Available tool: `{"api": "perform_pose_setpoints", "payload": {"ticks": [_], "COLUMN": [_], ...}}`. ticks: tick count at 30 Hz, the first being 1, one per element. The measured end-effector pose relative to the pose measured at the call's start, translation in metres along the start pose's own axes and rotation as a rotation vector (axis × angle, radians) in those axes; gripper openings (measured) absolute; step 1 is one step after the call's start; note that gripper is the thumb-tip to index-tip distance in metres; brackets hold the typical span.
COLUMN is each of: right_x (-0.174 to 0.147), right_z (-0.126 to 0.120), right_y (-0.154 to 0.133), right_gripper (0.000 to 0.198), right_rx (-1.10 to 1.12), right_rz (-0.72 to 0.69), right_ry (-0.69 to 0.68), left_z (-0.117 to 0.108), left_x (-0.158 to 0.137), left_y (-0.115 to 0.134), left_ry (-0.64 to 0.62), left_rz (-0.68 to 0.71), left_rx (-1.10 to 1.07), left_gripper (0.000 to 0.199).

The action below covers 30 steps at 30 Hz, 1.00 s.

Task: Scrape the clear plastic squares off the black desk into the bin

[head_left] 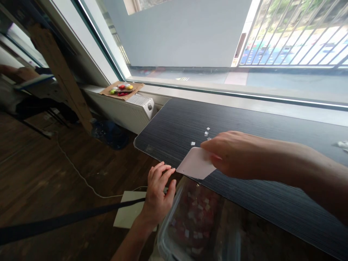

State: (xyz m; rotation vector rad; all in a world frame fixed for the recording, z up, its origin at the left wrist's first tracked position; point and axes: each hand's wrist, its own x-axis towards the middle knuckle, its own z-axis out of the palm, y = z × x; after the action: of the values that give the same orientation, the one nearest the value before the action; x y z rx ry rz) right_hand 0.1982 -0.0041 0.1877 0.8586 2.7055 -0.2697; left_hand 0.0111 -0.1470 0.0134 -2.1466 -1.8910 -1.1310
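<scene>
My right hand (227,154) grips a flat, pale pink scraper (197,163) with rounded corners, which lies low over the front edge of the dark table (179,119). Several small white square pieces (206,133) are scattered on the tabletop just beyond it. At the table edge, my left hand (159,188) holds nothing, its fingers apart and extended. Its fingertips come close to the scraper's left corner; whether they touch is unclear. Below the edge sits a clear plastic container (165,235) with more white squares and reddish contents inside.
A radiator (141,108) stands left of the table, with colourful items on a cardboard piece (138,87) on the sill. A large water bottle (110,134) and a cable (87,185) are on the floor. A dark strap (67,219) crosses at lower left. Another person sits far left.
</scene>
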Motion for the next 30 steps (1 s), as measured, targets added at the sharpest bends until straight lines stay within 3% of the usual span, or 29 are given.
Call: {"api": "perform_pose_setpoints", "payload": {"ticks": [5, 10, 13, 17, 19, 23, 27, 30], "right_x": [-0.015, -0.066, -0.094, -0.095, -0.086, -0.075, -0.076, -0.078], "right_z": [0.023, 0.071, 0.109, 0.155, 0.168, 0.171, 0.168, 0.167], "right_y": [0.014, 0.052, 0.074, 0.074, 0.065, 0.059, 0.065, 0.059], "right_gripper": [0.023, 0.032, 0.035, 0.035, 0.029, 0.024, 0.025, 0.022], "right_rx": [0.221, 0.587, 0.851, 0.915, 0.819, 0.733, 0.591, 0.591], "right_rz": [0.032, 0.188, 0.475, 0.633, 0.594, 0.394, 0.445, 0.376], "right_ry": [0.092, 0.233, 0.482, 0.875, 0.941, 0.833, 0.934, 0.885], "left_z": [0.0, -0.002, 0.002, 0.008, 0.009, 0.008, 0.008, 0.009], "left_x": [0.002, 0.002, 0.005, 0.015, 0.018, 0.017, 0.012, 0.011], "left_y": [0.001, 0.0, 0.004, 0.014, 0.017, 0.014, 0.01, 0.009], "left_ry": [0.015, 0.008, 0.004, -0.015, -0.016, -0.02, -0.024, -0.024], "left_rz": [0.017, -0.007, -0.011, 0.025, 0.038, 0.037, 0.031, 0.021], "left_rx": [-0.007, -0.013, -0.028, -0.043, -0.042, -0.027, -0.017, -0.019], "left_gripper": [0.026, 0.028, 0.028, 0.028, 0.028, 0.029, 0.029, 0.03]}}
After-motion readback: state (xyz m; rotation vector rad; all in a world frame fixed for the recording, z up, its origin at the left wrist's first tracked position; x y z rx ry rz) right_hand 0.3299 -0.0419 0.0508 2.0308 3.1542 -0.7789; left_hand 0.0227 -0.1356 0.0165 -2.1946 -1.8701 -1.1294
